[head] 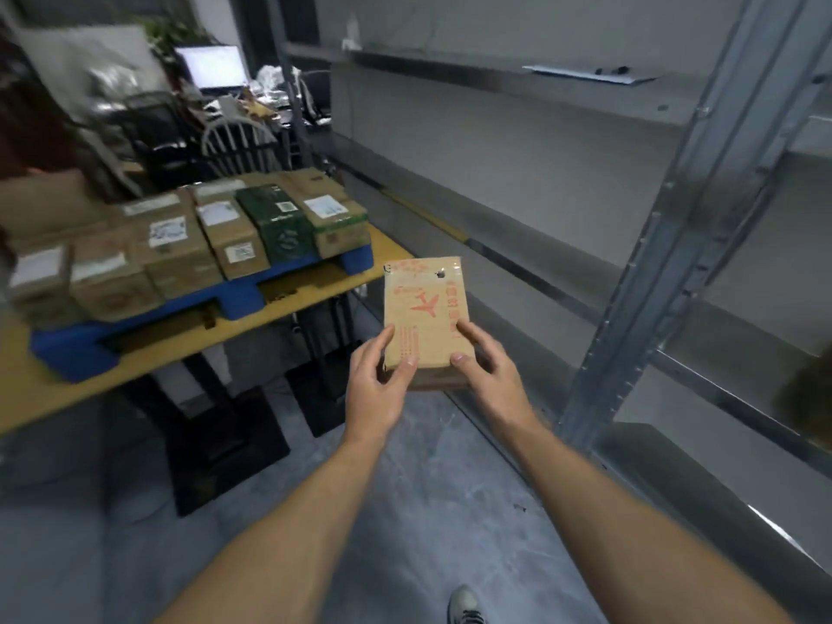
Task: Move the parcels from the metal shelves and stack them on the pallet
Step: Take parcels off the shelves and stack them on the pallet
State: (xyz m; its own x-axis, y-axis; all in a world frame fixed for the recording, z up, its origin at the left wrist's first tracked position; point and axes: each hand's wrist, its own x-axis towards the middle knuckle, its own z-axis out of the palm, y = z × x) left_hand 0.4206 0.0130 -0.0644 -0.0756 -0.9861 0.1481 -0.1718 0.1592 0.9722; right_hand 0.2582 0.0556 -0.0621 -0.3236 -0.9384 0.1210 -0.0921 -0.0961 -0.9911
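Head view: one brown parcel, red plane print, held in front of you. Your left hand and right hand clasp its near corners, thumbs on top, right of the blue pallet.

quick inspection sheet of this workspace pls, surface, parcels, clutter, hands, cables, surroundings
surface: yellow-topped table on black legs carries a blue pallet.
job's things: one layer of parcels on the pallet, mostly brown, one green box; a brown parcel with red airplane print is in the air, right of the table.
clutter: papers and a dark item on the upper metal shelf.
grippers: left hand and right hand both grip the airplane parcel's near end.
cables: nothing seen.
surroundings: grey metal shelving on the right, wooden chair and lit screen behind, grey floor.
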